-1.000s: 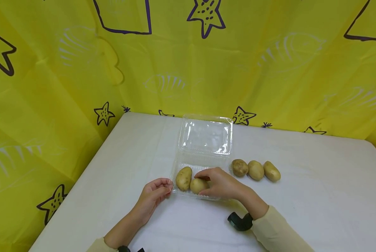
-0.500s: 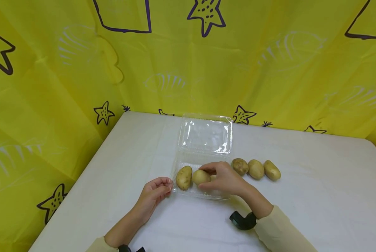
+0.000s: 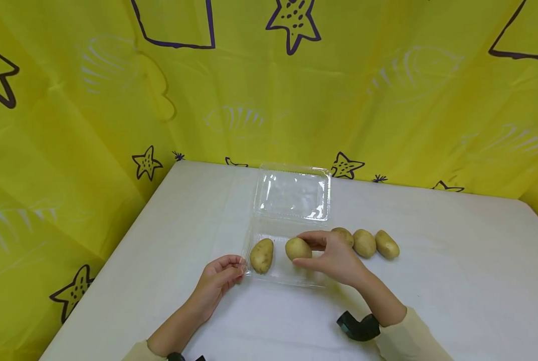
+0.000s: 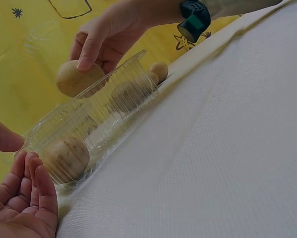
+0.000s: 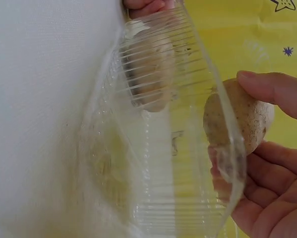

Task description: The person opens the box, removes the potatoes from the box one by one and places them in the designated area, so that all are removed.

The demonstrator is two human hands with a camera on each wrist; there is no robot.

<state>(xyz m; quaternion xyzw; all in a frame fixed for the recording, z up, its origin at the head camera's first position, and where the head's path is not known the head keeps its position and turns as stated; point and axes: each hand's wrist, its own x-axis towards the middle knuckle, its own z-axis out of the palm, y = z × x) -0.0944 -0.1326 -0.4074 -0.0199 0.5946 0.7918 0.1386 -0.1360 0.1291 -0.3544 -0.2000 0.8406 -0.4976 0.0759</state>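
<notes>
My right hand (image 3: pixel 338 258) holds a round potato (image 3: pixel 298 249) between thumb and fingers, over the base of a clear plastic clamshell container (image 3: pixel 291 278). In the left wrist view this held potato (image 4: pixel 79 79) is up at the level of the container's rim. One longer potato (image 3: pixel 261 256) lies inside at the left end of the base. My left hand (image 3: pixel 221 276) pinches the container's left front rim between thumb and fingertips. From the right wrist, the ribbed clear wall (image 5: pixel 158 64) stands in front of the potato inside, and part of the left hand shows beyond it.
The hinged lid (image 3: pixel 293 195) lies open behind the base. Right of the container, three potatoes (image 3: pixel 364 243) stand in a row on the white cloth-covered table (image 3: pixel 454 281), the nearest partly hidden by the right hand. A yellow patterned curtain (image 3: pixel 250 75) encloses the back and left.
The right hand has raised the round potato and carried it rightward, away from the longer one, opening a gap between them. The left hand has stayed at the rim.
</notes>
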